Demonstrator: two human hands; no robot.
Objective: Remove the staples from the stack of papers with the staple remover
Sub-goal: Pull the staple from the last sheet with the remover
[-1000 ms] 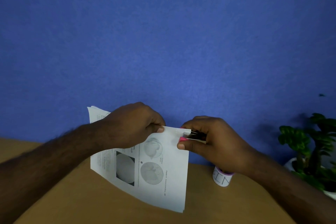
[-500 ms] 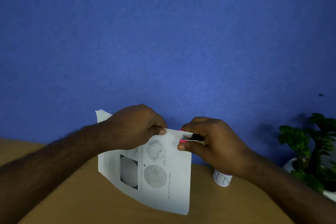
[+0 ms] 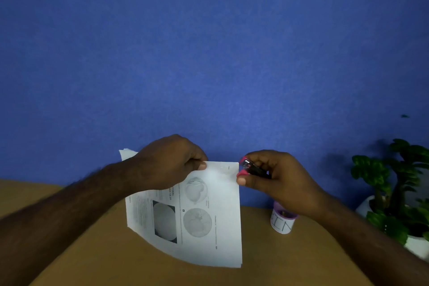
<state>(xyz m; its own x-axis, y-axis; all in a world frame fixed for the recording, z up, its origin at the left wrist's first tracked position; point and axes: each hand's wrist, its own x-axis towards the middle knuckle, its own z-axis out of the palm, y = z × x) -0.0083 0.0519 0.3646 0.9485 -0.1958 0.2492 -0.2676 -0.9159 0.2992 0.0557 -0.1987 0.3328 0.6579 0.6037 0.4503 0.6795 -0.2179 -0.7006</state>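
left hand (image 3: 170, 162) pinches the stack of papers (image 3: 204, 213); right hand (image 3: 276, 176), at its 3 o'clock, grips the staple remover (image 3: 251, 168)

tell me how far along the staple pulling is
Done: cannot tell if any staple is out. In hand: the left hand holds the stack of papers up by its top edge, while the right hand grips the staple remover just off the top right corner. Left: one small dark staple shows near that corner.
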